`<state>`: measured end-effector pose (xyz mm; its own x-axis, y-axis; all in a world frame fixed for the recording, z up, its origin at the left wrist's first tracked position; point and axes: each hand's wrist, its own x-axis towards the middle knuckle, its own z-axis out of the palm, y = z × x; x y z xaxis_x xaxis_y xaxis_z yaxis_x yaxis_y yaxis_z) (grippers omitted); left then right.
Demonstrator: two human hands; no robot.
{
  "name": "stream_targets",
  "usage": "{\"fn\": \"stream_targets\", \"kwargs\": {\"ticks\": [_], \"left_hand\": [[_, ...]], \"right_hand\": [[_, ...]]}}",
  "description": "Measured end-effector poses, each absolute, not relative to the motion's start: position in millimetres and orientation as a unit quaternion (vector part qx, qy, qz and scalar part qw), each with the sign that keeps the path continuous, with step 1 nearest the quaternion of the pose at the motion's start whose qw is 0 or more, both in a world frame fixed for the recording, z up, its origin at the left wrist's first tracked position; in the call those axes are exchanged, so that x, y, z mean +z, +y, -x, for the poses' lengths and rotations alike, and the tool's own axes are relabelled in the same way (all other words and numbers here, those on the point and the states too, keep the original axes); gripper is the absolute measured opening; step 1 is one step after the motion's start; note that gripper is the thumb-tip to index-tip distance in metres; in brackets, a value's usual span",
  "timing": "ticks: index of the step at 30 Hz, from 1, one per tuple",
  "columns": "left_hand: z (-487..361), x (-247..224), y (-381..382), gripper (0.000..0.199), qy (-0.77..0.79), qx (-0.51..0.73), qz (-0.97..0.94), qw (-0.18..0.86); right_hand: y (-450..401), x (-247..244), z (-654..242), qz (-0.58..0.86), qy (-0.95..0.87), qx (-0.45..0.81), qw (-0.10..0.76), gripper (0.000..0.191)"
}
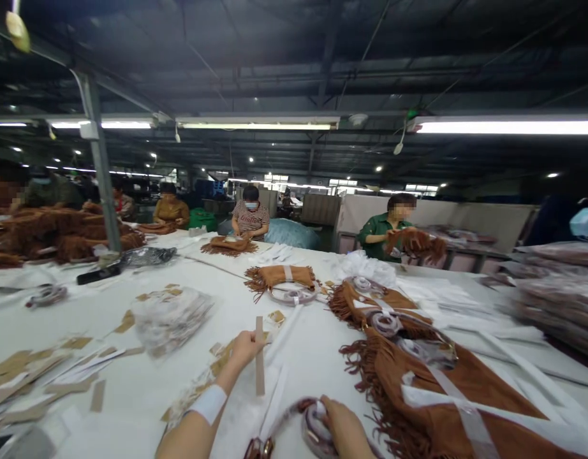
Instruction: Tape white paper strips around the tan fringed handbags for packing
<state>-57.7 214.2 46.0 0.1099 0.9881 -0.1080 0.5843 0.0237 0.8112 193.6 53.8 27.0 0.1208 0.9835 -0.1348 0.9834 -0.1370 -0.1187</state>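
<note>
My left hand [245, 349] pinches a narrow grey-brown cardboard strip [260, 376], which stands upright above the white table [131, 401]. Near the bottom edge, my right hand [344, 428] grips a coiled strap [314, 422] that looks wrapped in clear film. A loose end of this strap runs left to a metal clasp [263, 446]. Just right of my right hand lies a brown fringed bag [418, 382] with white strips and clear tape across it. Another coiled strap [386, 324] rests on the bags behind it.
Cardboard and paper strips [45, 382] lie scattered on the left, near a clear plastic bag [172, 315]. A taped fringed bag [287, 275] sits mid-table. Plastic-wrapped bags [557, 299] are stacked at right. Across the table, people [250, 213] handle brown bags; one wears a green shirt [380, 233].
</note>
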Motion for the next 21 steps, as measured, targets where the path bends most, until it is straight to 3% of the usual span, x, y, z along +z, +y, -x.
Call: {"fn": "stream_targets", "kwargs": {"ticks": [7,10,13,18,21], "left_hand": [[47.3,38.7,196.1,0.026,0.565,0.313,-0.587,0.488],[22.0,43.6,179.0,0.030,0.516,0.324,-0.585,0.535],[-12.2,49.5,159.3,0.039,0.469,0.324,-0.596,0.566],[-61.6,52.4,130.3,0.051,0.422,0.299,-0.639,0.569],[-68.2,47.8,125.2,0.047,0.411,0.269,-0.683,0.540]], "right_hand": [[51.1,47.2,-193.5,0.746,-0.658,0.103,-0.014,0.035],[54.1,67.0,-197.8,0.746,-0.646,0.123,0.107,0.052],[59.7,87.5,-192.9,0.719,-0.611,0.180,0.278,0.045],[57.2,93.9,-181.3,0.717,-0.576,0.244,0.308,0.040],[44.8,89.3,-189.9,0.740,-0.528,0.267,0.319,0.035]]}}
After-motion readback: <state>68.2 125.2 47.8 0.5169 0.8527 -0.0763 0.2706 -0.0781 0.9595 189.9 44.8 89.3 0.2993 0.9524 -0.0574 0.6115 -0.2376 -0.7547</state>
